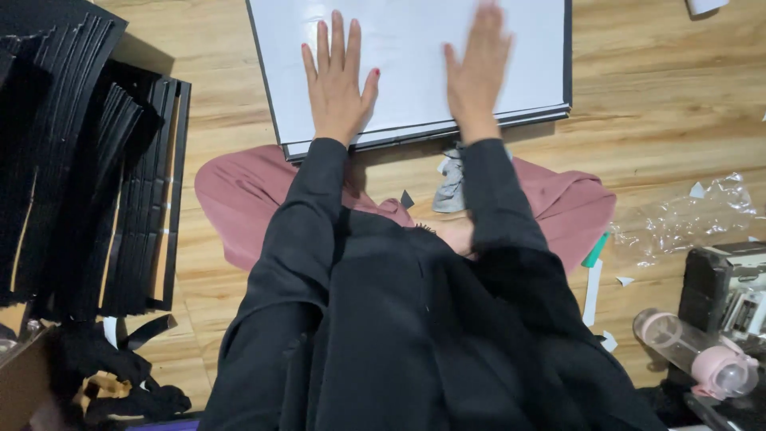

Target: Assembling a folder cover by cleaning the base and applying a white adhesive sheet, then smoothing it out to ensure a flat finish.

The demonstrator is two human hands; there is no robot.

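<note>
Board [415, 56]: white face, thin black edge. Floor [662, 104]: light brown wood grain, running in planks. Sleeves [319, 207]: black, plain. Trousers [239, 191]: dusty pink, no pattern. Left hand [337, 84]: red polish on the thumbnail. Stacked sheets [88, 160]: black, with pale tan showing in the gaps between them. Cloth [452, 182] by the board: grey. Bottle [696, 351]: clear body, pink cap. Plastic wrap [686, 215]: clear, crinkled, glinting white. Scraps [592, 291] on the floor: white, one strip green.

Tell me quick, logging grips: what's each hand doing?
Left hand: open, flat on the white board.
Right hand: open, on it, blurred.
</note>
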